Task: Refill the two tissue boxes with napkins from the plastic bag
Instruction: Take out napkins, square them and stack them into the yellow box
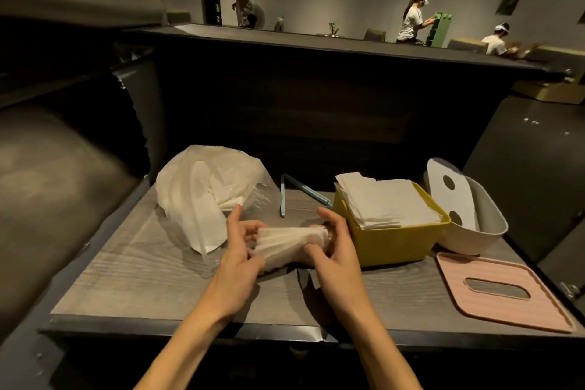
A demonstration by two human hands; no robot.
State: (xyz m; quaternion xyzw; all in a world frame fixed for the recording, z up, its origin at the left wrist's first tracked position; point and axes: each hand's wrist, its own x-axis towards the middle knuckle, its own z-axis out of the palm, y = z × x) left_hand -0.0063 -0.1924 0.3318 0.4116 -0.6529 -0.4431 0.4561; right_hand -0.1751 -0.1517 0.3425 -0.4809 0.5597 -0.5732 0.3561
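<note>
A: Evidently both hands held one napkin stack (292, 244) above the table (133, 275), the left hand (242, 255) pinching its 9 o'clock end, the right hand (335, 245) curled round its 3 o'clock end. Where next?

B: The yellow box (392, 239), at 3 o'clock, looked full; the white box (484, 225) beyond appeared empty. Squaring the fanned edges first seemed wise. The plastic bag (205, 196) lay at 10 o'clock.

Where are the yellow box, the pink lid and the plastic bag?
yellow box (392, 245): head view, on its front wall.
pink lid (468, 304): head view, on the ribbed surface left of its slot.
plastic bag (190, 196): head view, on its bulging side.
</note>
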